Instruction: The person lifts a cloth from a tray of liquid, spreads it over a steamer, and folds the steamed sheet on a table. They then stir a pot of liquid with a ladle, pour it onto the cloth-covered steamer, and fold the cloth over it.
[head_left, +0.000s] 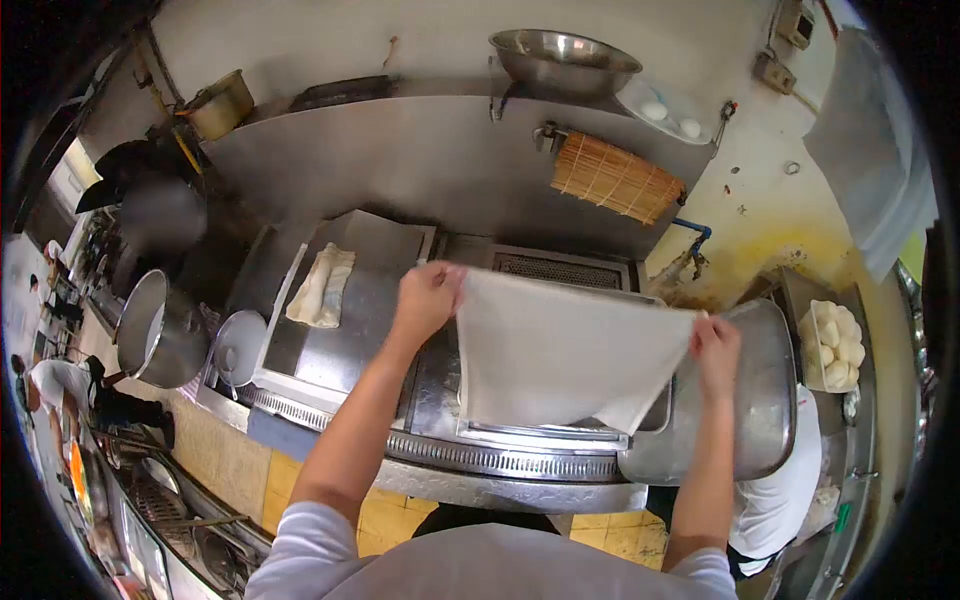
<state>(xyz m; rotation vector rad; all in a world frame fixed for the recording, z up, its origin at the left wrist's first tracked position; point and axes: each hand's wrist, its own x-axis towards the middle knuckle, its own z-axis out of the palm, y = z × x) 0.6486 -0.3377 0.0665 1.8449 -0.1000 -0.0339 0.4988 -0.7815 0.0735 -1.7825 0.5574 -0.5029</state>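
Above the steel bench (330,350), a thin dough sheet (560,350) hangs stretched between two raised hands, left hand (428,297) and right hand (716,345), each grip pinched shut on a top corner; folded dough (322,286) lies left of the sheet.

A working commercial kitchen — the steel griddle (340,340) sits at its centre. Left of the griddle stands a big stockpot (160,330); above it, a steel backsplash (420,160) carries a metal bowl (563,60); right of it — a tray of dough balls (832,345).
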